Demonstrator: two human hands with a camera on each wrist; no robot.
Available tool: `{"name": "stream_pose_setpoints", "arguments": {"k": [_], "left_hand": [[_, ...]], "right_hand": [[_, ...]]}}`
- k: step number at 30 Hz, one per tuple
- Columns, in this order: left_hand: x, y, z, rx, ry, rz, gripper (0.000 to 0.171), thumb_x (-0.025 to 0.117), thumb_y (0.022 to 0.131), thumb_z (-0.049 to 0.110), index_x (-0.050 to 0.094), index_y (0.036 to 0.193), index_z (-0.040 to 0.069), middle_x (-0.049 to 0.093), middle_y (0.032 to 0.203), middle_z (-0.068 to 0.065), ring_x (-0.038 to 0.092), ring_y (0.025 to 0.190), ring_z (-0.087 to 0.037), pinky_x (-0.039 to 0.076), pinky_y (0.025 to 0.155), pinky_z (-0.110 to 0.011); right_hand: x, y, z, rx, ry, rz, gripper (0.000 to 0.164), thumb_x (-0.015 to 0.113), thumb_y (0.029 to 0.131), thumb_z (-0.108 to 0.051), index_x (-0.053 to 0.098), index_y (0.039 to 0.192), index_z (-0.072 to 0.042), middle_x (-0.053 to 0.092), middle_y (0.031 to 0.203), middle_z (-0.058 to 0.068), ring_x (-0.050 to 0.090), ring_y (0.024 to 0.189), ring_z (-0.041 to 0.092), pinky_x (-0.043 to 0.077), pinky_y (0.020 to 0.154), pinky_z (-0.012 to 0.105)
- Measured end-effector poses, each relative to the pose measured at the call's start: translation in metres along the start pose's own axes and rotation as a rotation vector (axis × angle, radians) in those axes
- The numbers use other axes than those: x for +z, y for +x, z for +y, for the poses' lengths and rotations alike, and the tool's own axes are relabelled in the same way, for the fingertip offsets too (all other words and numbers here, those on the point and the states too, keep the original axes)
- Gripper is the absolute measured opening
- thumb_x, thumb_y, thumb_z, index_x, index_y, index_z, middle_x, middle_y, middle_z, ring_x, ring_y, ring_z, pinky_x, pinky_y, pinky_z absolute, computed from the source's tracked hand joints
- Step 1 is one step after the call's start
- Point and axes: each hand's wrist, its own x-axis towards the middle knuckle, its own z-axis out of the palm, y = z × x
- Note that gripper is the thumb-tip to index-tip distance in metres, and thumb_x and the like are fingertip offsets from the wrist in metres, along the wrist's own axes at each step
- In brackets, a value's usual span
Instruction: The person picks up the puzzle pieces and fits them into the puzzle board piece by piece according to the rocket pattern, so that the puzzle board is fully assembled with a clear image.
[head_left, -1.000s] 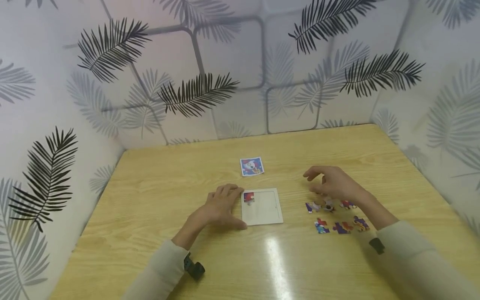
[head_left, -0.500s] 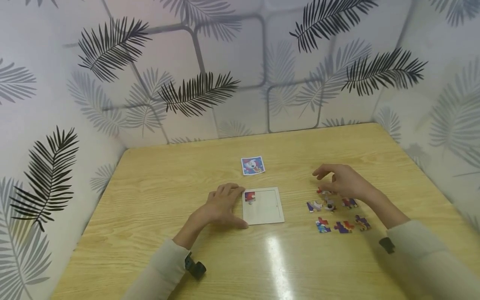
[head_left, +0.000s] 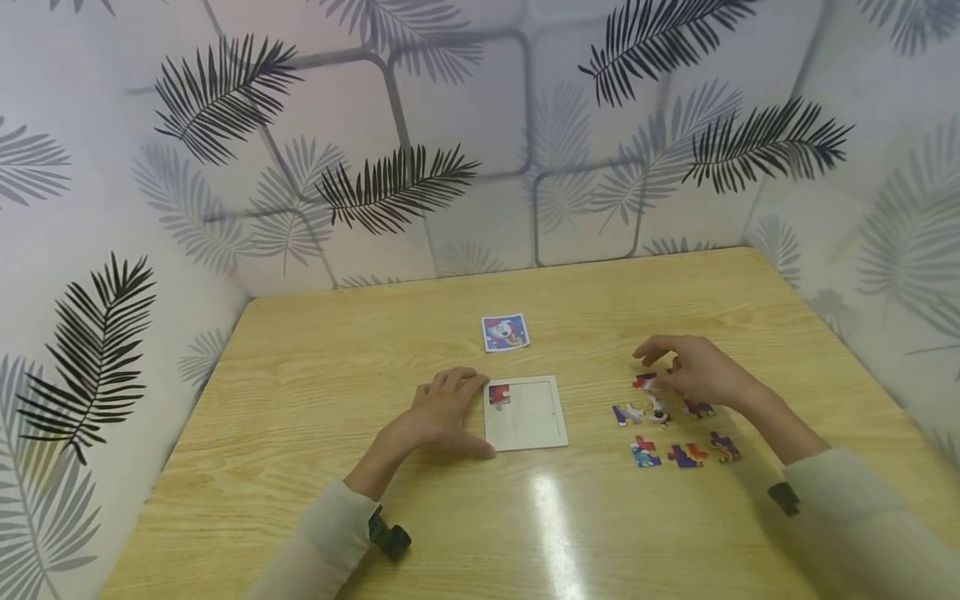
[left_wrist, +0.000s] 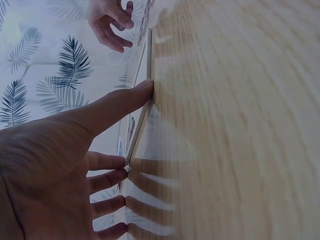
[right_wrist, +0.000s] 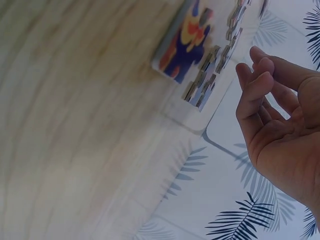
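In the head view, a shallow white puzzle tray (head_left: 531,425) lies on the table with one jigsaw piece (head_left: 498,393) in its upper left corner. My left hand (head_left: 441,414) rests at the tray's left side, fingers spread. In the left wrist view its thumb (left_wrist: 117,106) touches the tray edge (left_wrist: 149,55) and the other fingertips meet the table near the corner. Several loose jigsaw pieces (head_left: 684,455) lie to the right of the tray. Over the rear ones hovers my right hand (head_left: 697,372), fingers loosely bent; the right wrist view shows nothing between them.
A small square picture card (head_left: 505,332) lies behind the tray. The wooden table (head_left: 360,333) meets a wall (head_left: 465,225) with a leaf pattern at its back. Light glares off the tabletop in front of the tray.
My right hand has shifted to the right above the loose pieces, uncovering a red-and-white piece at the back. The left hand and the tray have stayed in place.
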Motion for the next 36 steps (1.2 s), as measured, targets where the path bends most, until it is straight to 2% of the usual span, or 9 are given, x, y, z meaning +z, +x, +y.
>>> {"name": "stream_pose_setpoints", "arguments": {"k": [2,6,10,13,21,29,33,36], "left_hand": [[-0.001,-0.001,0.0,-0.007,0.003,-0.007,0.106,0.082,0.072,0.057,0.032,0.156,0.018,0.03,0.159,-0.01,0.025,0.148,-0.035,0.026,0.115,-0.059],[-0.001,-0.001,0.001,-0.017,0.004,-0.007,0.105,0.082,0.072,0.057,0.032,0.156,0.019,0.03,0.159,-0.008,0.024,0.148,-0.034,0.025,0.116,-0.059],[0.0,-0.001,0.0,-0.019,0.005,-0.003,0.105,0.083,0.071,0.057,0.032,0.156,0.02,0.03,0.159,-0.008,0.024,0.148,-0.034,0.025,0.115,-0.059],[0.002,0.0,-0.001,-0.017,0.009,-0.008,0.105,0.083,0.071,0.057,0.032,0.156,0.019,0.03,0.159,-0.009,0.025,0.148,-0.034,0.026,0.115,-0.058],[0.004,0.0,-0.002,-0.018,-0.008,-0.008,0.106,0.083,0.071,0.057,0.032,0.156,0.02,0.029,0.159,-0.008,0.023,0.148,-0.035,0.025,0.115,-0.059],[0.007,-0.001,-0.004,0.002,-0.047,0.003,0.105,0.084,0.071,0.055,0.033,0.155,0.019,0.028,0.159,-0.009,0.023,0.148,-0.035,0.023,0.115,-0.061],[0.005,0.0,-0.003,0.004,-0.033,0.005,0.104,0.083,0.071,0.055,0.033,0.155,0.019,0.029,0.158,-0.009,0.023,0.148,-0.036,0.024,0.115,-0.062],[0.003,0.0,-0.002,-0.004,-0.02,0.005,0.104,0.083,0.072,0.056,0.033,0.155,0.02,0.029,0.159,-0.009,0.023,0.148,-0.036,0.025,0.115,-0.061]], "right_hand": [[0.0,0.0,0.001,0.006,0.006,-0.008,0.04,0.066,0.09,0.002,0.061,0.129,-0.005,0.065,0.122,0.021,0.049,0.052,0.014,0.045,0.046,0.028],[0.001,-0.001,0.002,0.001,-0.009,-0.005,0.04,0.068,0.089,-0.001,0.062,0.128,-0.005,0.066,0.122,0.02,0.049,0.058,0.014,0.046,0.052,0.028],[0.003,-0.003,0.003,-0.015,-0.022,-0.007,0.04,0.072,0.09,-0.009,0.062,0.128,-0.006,0.067,0.121,0.018,0.062,0.081,0.02,0.051,0.068,0.031],[0.004,-0.006,0.005,-0.016,-0.021,-0.023,0.043,0.073,0.089,-0.011,0.061,0.13,-0.005,0.066,0.121,0.018,0.066,0.093,0.023,0.052,0.074,0.033],[0.003,-0.009,0.01,-0.005,0.013,-0.057,0.049,0.074,0.087,-0.007,0.057,0.133,-0.003,0.062,0.123,0.024,0.06,0.069,0.016,0.05,0.058,0.028],[0.007,-0.005,0.014,-0.029,-0.032,-0.052,0.037,0.073,0.085,0.0,0.065,0.121,-0.003,0.063,0.113,0.018,0.046,0.053,0.008,0.045,0.051,0.025],[0.006,-0.002,0.012,-0.05,-0.052,-0.043,0.034,0.074,0.084,-0.001,0.067,0.117,-0.004,0.066,0.109,0.016,0.053,0.066,0.012,0.047,0.057,0.026],[0.006,0.001,0.011,-0.075,-0.08,-0.034,0.032,0.076,0.083,-0.002,0.068,0.113,-0.005,0.068,0.106,0.013,0.061,0.086,0.021,0.052,0.07,0.031]]}}
